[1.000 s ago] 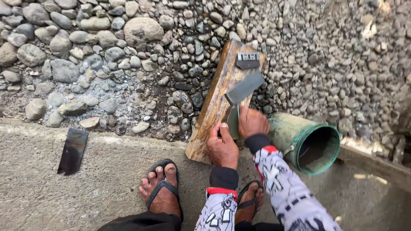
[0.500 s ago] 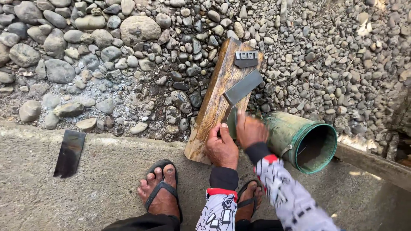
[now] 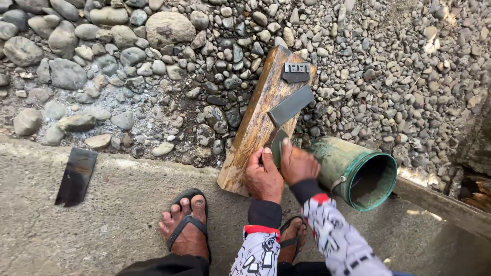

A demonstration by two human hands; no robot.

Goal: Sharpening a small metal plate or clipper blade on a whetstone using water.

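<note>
A weathered wooden plank [image 3: 253, 128] leans from the concrete ledge onto the gravel. A grey oblong sharpening stone [image 3: 291, 106] lies across its upper part, with a small dark metal piece [image 3: 296, 72] above that. Both my hands press a thin dark blade [image 3: 277, 144] flat against the plank, just below the stone. My left hand [image 3: 263, 178] holds the blade's near left side and my right hand [image 3: 299, 164] its right side. Most of the blade is hidden under my fingers.
A green bucket [image 3: 358, 174] lies on its side right of my hands, mouth towards me. Another dark flat blade [image 3: 75, 176] rests on the concrete ledge [image 3: 102, 230] at left. My sandalled feet [image 3: 186, 227] stand below the plank. Pebbles and larger stones [image 3: 169, 28] cover the ground beyond.
My right hand has slid a little back down the plank towards me with the blade. My left hand has barely shifted.
</note>
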